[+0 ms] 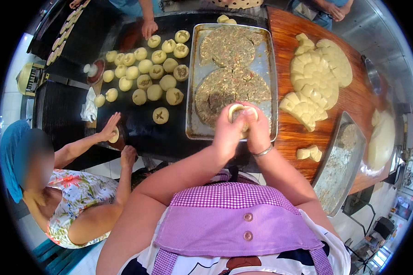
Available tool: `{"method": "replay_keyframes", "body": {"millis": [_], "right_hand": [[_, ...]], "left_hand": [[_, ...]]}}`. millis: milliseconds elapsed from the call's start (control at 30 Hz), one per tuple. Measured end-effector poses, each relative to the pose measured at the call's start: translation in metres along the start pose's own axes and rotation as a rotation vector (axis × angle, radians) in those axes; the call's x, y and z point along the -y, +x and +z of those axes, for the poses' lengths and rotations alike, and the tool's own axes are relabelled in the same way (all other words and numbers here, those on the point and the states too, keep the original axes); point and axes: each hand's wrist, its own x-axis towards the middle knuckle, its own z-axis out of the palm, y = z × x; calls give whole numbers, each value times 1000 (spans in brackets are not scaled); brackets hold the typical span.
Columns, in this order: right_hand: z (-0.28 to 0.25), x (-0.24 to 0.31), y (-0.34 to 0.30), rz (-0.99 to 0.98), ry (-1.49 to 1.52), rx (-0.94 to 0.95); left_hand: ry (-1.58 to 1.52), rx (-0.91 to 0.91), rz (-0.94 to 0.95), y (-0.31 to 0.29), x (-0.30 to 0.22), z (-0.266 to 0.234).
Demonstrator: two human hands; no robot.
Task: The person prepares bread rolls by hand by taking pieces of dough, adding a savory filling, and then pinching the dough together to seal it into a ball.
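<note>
Both my hands are closed around a piece of dough (236, 108), over the near right corner of a metal tray (275, 64). My left hand (226, 130) cups it from the left and my right hand (260, 133) from the right, with the thumbs at its top. The dough's pale rim stands up around a darker middle that looks like filling, though the fingers hide most of it. Two round mounds of chopped, speckled filling (234, 85) lie in the tray beyond my hands. Left of the tray, several filled dough buns (160, 115) rest on the black tabletop.
A co-worker's hand (109, 127) presses a dough disc at the left; another person's hand (149, 29) is near the far buns. On the wooden board are a large scored dough mass (314, 78), small dough pieces (309, 153) and a used tray (330, 183). More dough (382, 140) sits far right.
</note>
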Motion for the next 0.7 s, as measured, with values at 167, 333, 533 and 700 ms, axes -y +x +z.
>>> {"method": "replay_keyframes", "body": {"millis": [167,333,533,700], "right_hand": [[14,-8,-5,2,-89,-242],[11,-9,2,47,-9,-309],[22,16,-4,16,137,-101],[11,27,0,127,164,-56]], "left_hand": [[195,-102,253,1,26,4],[223,-94,138,16,15,-4],[-335,257,30,21,-5,-25],[-300,149,9,0,-7,-17]]}}
